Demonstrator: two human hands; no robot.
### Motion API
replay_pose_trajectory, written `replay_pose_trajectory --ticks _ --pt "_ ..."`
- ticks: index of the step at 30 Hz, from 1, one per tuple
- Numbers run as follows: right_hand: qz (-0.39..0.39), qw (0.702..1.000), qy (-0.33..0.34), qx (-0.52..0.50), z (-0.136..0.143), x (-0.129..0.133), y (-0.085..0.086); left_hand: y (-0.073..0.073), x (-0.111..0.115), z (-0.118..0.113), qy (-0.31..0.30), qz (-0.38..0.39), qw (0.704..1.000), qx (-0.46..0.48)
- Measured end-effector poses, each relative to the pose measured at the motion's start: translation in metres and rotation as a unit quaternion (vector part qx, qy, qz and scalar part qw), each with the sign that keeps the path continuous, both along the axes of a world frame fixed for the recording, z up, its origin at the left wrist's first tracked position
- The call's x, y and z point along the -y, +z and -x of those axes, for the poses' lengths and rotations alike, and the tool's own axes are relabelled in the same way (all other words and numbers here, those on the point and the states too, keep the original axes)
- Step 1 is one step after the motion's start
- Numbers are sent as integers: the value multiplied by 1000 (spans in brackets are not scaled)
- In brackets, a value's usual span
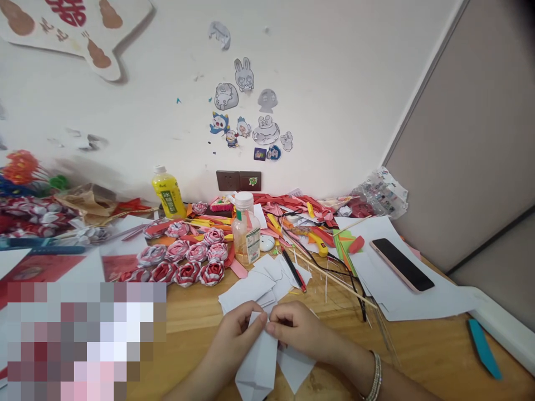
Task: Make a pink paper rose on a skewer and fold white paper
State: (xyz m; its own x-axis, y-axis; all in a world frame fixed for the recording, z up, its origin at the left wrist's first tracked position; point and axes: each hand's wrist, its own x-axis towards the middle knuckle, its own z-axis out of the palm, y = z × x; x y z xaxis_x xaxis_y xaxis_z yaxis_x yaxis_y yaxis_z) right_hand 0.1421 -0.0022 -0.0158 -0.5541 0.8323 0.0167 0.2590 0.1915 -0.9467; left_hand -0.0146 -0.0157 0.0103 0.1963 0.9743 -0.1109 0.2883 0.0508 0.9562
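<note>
My left hand [242, 329] is closed on a folded white paper [257, 362], thumb and fingers pinching its top end. Beside it, my right hand [297, 327] pinches the same end of the paper, its fingertips close to the left thumb. The paper hangs down toward the bottom edge of the view, with creases showing near its lower end. Another white paper piece [296, 368] lies under my right hand. Just beyond both hands is a loose stack of white paper sheets [251, 288].
Paper roses [188, 274] sit at the left, near a yellow bottle [168, 192] and a clear bottle [246, 236]. Pens [295, 270], thin sticks and paper strips [288, 209] lie behind the hands. A phone [402, 264] rests on white sheets, with a teal object [484, 348] at right.
</note>
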Motion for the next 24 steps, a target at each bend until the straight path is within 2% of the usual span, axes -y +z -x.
replay_pose_trajectory --ticks 5,11,18,21,24 --pt "0 1000 21 3 0 0 4 1 0 0 -4 4 1000 -8" --pt "-76 995 16 57 -2 -1 5 4 0 1 -15 -23 999 -22" --pt "-105 990 22 89 1 0 7 2 -2 4 -44 -58 996 -58" --pt "-122 988 22 93 -2 -2 8 0 -4 8 -33 -69 995 -71" --pt "-132 986 41 91 -10 -5 10 -2 -8 11 9 -69 996 -64"
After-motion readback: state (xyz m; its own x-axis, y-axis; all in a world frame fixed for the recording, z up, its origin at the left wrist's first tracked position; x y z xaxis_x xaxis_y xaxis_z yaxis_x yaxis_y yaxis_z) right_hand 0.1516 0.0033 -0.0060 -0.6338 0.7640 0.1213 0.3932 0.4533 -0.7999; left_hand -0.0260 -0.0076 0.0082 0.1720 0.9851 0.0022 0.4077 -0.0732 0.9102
